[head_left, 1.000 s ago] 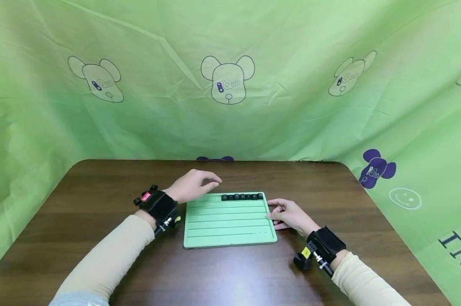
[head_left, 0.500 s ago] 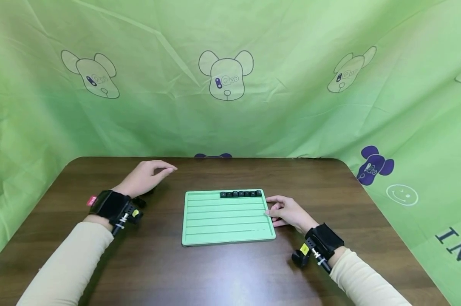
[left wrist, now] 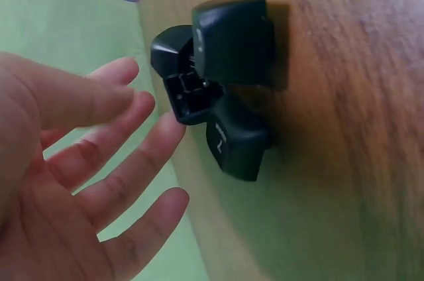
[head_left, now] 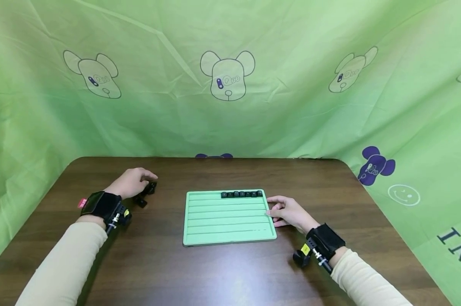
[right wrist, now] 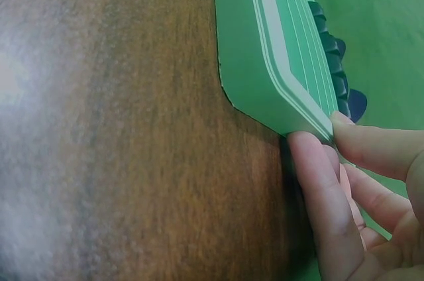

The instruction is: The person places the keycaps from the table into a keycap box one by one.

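Observation:
My left hand (head_left: pixel 128 182) is at the far left of the table, over a small pile of black keycaps (head_left: pixel 151 188). In the left wrist view its fingers are loosely spread, with a fingertip right at one upturned keycap (left wrist: pixel 192 99). Another keycap (left wrist: pixel 237 46) stands in the pile, and a lower one (left wrist: pixel 237 138) shows a white legend. My right hand (head_left: pixel 291 214) grips the right edge of a mint-green grooved tray (head_left: pixel 222 222), thumb on the rim and fingers against its side. A row of several black keycaps (head_left: pixel 241 194) sits in the tray's top groove, towards the right.
The brown wooden table (head_left: pixel 215 276) carries the tray near its middle. A green cloth (head_left: pixel 284 123) with printed bear heads hangs behind the table and along both sides. Black camera straps (head_left: pixel 102 206) are on both wrists.
My left hand has moved left from above the tray's top-left corner to the keycap pile, and lowered there. The right hand stays on the tray's edge.

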